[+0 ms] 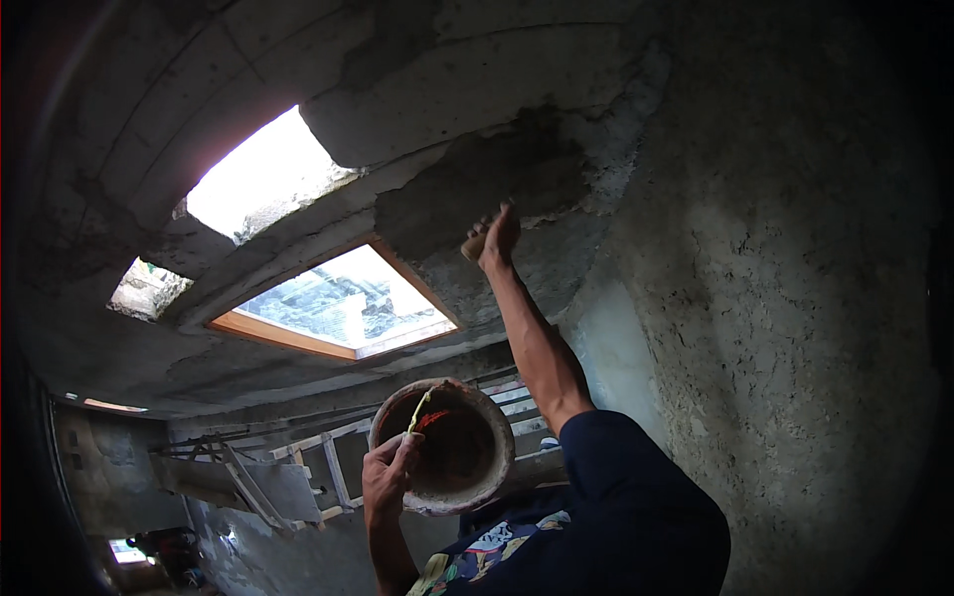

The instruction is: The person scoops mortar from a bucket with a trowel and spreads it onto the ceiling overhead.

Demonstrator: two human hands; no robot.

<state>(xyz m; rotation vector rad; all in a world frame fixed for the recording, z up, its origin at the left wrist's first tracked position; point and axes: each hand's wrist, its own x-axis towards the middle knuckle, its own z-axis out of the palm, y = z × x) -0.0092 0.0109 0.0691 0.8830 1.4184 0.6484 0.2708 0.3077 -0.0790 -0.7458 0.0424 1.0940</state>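
Observation:
My left hand [388, 480] is closed around the yellow-green cord handle [418, 409] of a round, mortar-caked bucket [500, 437], held in front of my body. The bucket tilts so its opening shows; its inside is dark with a reddish patch. My right arm reaches up to the wall, and the right hand [500, 236] grips what looks like a trowel by its rounded tan handle [474, 246]. The blade is too dark to make out. Around that hand, a dark, wet-looking plaster patch [477, 179] covers part of the rough grey wall.
Left of my right hand is a wood-framed window [288, 344]. Bright openings [263, 179] pierce the wall beyond it. A rough plastered wall [765, 298] stands close on the right. Below are wooden framing or scaffold pieces [338, 472] and a grey board [283, 489].

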